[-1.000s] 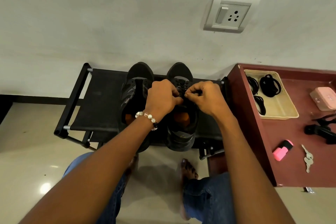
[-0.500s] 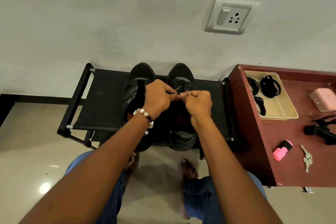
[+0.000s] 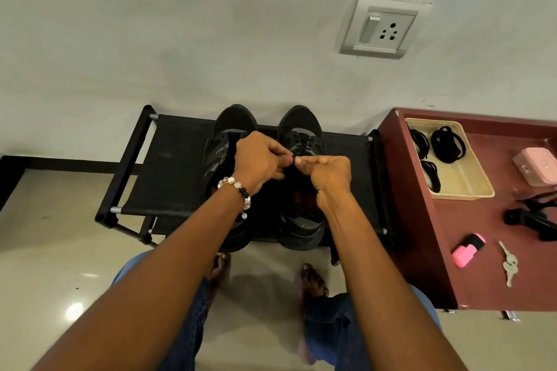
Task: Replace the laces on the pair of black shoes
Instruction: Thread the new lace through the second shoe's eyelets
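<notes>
A: Black shoe rack (image 3: 168, 178) against wall; the right shoe (image 3: 301, 129) sits on it, beside the left.
B: Left hand (image 3: 259, 159) and right hand (image 3: 328, 173) pinch its lace (image 3: 301, 143): light, limp; grip near the tip.

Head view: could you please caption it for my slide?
Both hands pinch the lace over the right black shoe on a rack.

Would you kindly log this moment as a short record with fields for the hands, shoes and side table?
left hand: fingers curled, pinching at the lace of the right shoe
right hand: likewise, fingertips meeting the left's
left shoe: eyelets empty
support: black rack
side table: tray of coiled black laces, keys, pink highlighter
</notes>
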Available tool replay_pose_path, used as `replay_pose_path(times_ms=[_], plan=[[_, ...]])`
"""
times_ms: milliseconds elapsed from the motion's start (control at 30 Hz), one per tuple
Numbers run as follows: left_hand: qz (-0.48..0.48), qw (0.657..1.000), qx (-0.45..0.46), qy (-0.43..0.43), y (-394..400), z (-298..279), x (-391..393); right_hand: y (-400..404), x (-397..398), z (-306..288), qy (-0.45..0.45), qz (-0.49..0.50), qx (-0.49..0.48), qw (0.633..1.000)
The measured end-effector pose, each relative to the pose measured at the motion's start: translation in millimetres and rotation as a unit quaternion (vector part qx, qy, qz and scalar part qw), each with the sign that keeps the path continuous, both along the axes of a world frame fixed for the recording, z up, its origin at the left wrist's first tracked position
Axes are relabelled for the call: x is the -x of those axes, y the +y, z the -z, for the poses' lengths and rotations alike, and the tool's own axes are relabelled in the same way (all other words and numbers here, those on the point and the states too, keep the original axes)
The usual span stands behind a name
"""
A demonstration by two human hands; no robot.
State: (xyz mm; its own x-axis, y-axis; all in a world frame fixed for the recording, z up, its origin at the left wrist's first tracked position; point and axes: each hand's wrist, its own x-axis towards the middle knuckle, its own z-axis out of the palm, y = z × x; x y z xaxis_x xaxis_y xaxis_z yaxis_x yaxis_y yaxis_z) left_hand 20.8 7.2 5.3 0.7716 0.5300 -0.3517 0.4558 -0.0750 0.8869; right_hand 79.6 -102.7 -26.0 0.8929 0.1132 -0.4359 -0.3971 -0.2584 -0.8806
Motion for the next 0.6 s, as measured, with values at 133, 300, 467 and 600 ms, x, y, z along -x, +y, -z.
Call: replay_pose_path(times_ms=[133,300,467,600], plan=[[0.005,1.000,0.017,0.001,3,0,-2,-1,2,0,-0.002,-0.042,0.002,0.999],[-0.007,1.000,0.025,0.001,2,0,-6,-2,-2,7,0.000,-0.062,0.004,0.998],[-0.011,1.000,0.015,-0.022,2,5,-4,-3,3,-8,0.023,-0.062,-0.009,0.998],[-0.008,0.999,-0.025,-0.045,-5,9,-3,-10,-1,-22,0.044,-0.061,-0.038,0.996]])
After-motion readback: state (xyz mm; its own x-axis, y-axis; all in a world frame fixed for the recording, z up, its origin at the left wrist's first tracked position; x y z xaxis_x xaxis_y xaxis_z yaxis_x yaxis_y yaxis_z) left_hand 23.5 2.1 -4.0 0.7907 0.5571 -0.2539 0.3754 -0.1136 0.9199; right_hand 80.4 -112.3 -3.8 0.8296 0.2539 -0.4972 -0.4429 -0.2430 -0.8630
